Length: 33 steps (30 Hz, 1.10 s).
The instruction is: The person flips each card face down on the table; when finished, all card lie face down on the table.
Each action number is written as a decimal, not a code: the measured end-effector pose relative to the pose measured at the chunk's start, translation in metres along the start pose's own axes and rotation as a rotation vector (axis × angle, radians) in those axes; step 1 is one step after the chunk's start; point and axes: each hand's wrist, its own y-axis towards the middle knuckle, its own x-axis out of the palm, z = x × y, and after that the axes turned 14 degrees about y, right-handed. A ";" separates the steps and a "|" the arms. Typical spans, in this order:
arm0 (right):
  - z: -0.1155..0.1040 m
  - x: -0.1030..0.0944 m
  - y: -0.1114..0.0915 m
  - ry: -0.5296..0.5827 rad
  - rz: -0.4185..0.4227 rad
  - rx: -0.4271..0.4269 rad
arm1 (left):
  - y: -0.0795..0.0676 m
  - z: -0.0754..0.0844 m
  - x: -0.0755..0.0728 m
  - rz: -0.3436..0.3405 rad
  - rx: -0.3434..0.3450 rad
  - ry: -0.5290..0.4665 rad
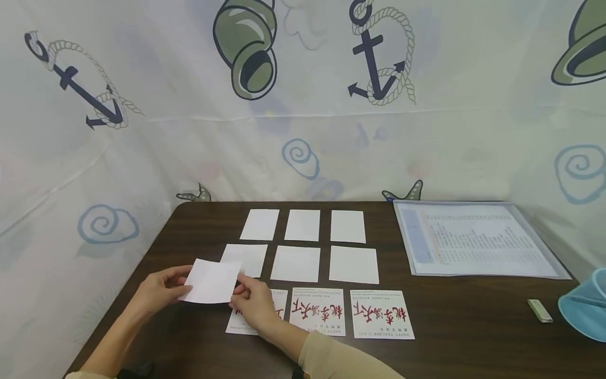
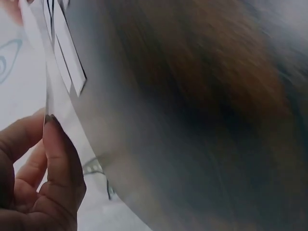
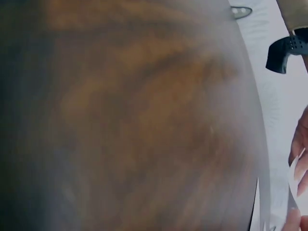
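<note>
Paper (image 1: 210, 282), white and square, is hanging raised above the tabletop (image 1: 454, 321) between our hands. With its grip, our left hand (image 1: 163, 288) is pinching the left edge; our right hand (image 1: 256, 305) is pinching the right edge with its own. A printed card (image 1: 240, 324) is lying partly hidden beneath our right hand, and two more printed cards (image 1: 318, 313) are lying rightward in the same row.

blank cards (image 1: 302, 264) — 7 | lettered cards (image 1: 317, 312) — 3 | document (image 1: 473, 239): 1 | cup (image 1: 584, 316): 1 | block (image 1: 539, 310): 1
</note>
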 end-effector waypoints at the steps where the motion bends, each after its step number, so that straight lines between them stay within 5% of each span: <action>1: 0.001 0.002 -0.002 0.015 -0.013 0.025 | -0.001 -0.003 -0.001 -0.017 -0.004 0.003; 11: 0.007 0.012 -0.014 0.062 -0.136 0.221 | -0.013 -0.023 -0.012 -0.134 0.040 0.010; 15: 0.006 0.011 -0.014 0.053 -0.206 0.279 | -0.013 -0.025 -0.010 -0.146 0.007 0.037; 22: 0.000 0.011 -0.014 -0.007 -0.290 0.320 | -0.014 -0.028 -0.002 -0.138 -0.061 0.081; 33: 0.001 0.010 -0.013 0.032 -0.312 0.366 | -0.013 -0.027 0.002 -0.144 -0.103 0.101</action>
